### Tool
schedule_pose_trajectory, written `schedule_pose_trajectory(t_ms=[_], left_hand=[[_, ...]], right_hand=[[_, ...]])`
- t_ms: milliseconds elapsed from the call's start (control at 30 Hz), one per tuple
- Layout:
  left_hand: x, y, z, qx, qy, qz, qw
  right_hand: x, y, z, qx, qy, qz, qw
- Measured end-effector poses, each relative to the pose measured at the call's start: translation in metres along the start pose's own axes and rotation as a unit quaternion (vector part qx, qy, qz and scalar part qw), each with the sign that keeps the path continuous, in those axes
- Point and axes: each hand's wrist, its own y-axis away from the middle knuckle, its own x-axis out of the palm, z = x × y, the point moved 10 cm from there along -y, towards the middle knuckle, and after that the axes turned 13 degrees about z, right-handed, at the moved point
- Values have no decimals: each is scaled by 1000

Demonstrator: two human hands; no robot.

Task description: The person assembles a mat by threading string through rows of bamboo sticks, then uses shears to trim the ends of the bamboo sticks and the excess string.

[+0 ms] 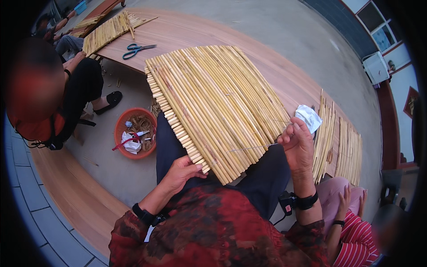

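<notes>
A mat of yellow reed stalks (218,107), laid side by side, rests slanting across my lap and the table edge. My left hand (181,174) is closed on its near left corner, thumb on top of the stalk ends. Beside the mat's right edge, my right hand (297,144) is raised with thumb and forefinger pinched on a thin strand (281,121). Another pale strand (251,148) runs from the mat's near part to the lower fingers of that hand. Whether these are thread or wire I cannot tell.
Scissors (138,50) with teal handles lie on the wooden table (187,29). An orange basket (122,153) of scraps stands on the floor. A white packet (308,118) and loose reeds (324,133) lie at right. People sit on both sides; the left one holds another mat (109,32).
</notes>
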Motion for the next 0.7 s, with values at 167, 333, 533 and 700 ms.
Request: schedule_pose_trajectory(t_ms=[167,333,533,700], left_hand=[[2,-1,-4,-6,-4,-7,1000],[1,0,0,-33,13,-7,999],[-4,7,8,-94,-42,9,995],[-15,16,13,-111,-94,-9,989]], right_hand=[[-15,4,27,-37,35,-58,997],[-9,8,22,2,123,-27,992],[-2,30,6,127,185,4,974],[6,53,-22,228,263,62,935]])
